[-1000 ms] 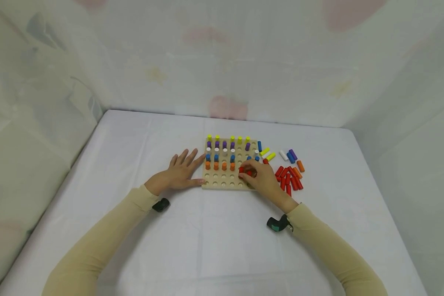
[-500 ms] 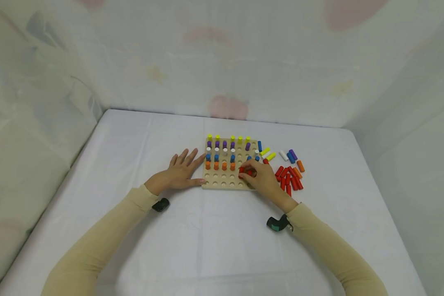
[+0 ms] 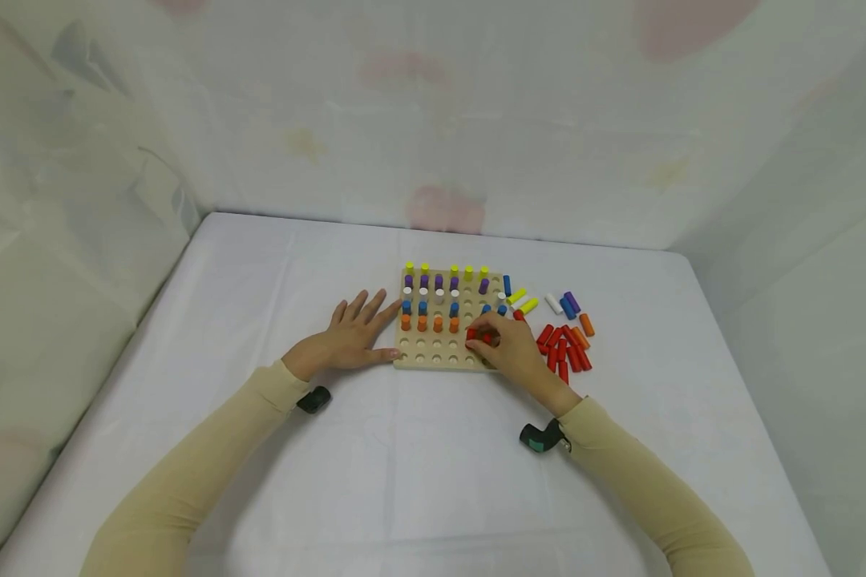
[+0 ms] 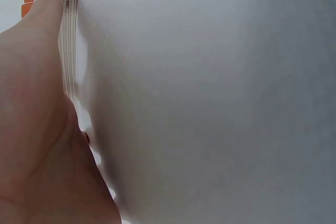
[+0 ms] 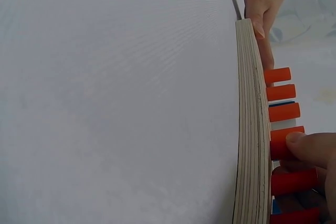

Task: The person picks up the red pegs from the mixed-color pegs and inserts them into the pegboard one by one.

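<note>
A wooden pegboard (image 3: 436, 362) lies on the table with rows of yellow, purple, white, blue and orange pegs upright in it. Flat beside its left edge, my left hand (image 3: 342, 340) spreads its fingers, and the thumb (image 4: 47, 11) touches the board's corner. Over the right part of the board, my right hand (image 3: 512, 344) pinches a red peg (image 5: 279, 149) between thumb and fingers. That peg stands at the board, in line with the orange pegs (image 5: 284, 112). Another red peg (image 5: 294, 182) stands beside it, partly behind the fingers.
Right of the board lies a loose pile of red pegs (image 3: 563, 350) with an orange peg (image 3: 586, 324) at its edge. Yellow pegs (image 3: 528, 305), a white peg (image 3: 553, 303), a purple peg (image 3: 572, 301) and blue ones lie behind it. Patterned cloth walls enclose the table.
</note>
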### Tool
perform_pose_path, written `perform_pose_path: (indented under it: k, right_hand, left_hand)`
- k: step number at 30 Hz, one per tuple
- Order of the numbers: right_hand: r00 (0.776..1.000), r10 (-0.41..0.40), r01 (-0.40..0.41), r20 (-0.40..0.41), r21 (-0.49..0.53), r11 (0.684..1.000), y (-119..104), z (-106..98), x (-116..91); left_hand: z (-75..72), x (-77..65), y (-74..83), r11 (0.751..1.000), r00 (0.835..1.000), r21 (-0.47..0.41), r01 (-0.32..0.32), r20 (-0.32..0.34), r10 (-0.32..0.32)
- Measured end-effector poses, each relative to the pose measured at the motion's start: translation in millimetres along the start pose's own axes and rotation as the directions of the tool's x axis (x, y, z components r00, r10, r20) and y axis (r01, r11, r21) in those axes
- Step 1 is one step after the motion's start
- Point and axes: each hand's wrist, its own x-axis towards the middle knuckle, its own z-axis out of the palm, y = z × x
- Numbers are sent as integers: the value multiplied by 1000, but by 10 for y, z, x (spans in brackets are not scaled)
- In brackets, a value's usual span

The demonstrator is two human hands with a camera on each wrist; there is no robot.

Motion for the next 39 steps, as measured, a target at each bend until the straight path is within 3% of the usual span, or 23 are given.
perform_pose_path:
  k: [30,39]
  right_hand:
    - [995,21,-18,99,-25,1000,-42,-87,-9]
    - [999,25,-26,38,21,999,-72,-242,18]
  left_hand:
    - [-4,-14,17,1000,1000,1,11,6,-11]
    - [3,-3,11,1000,1000,1,2,-4,-2]
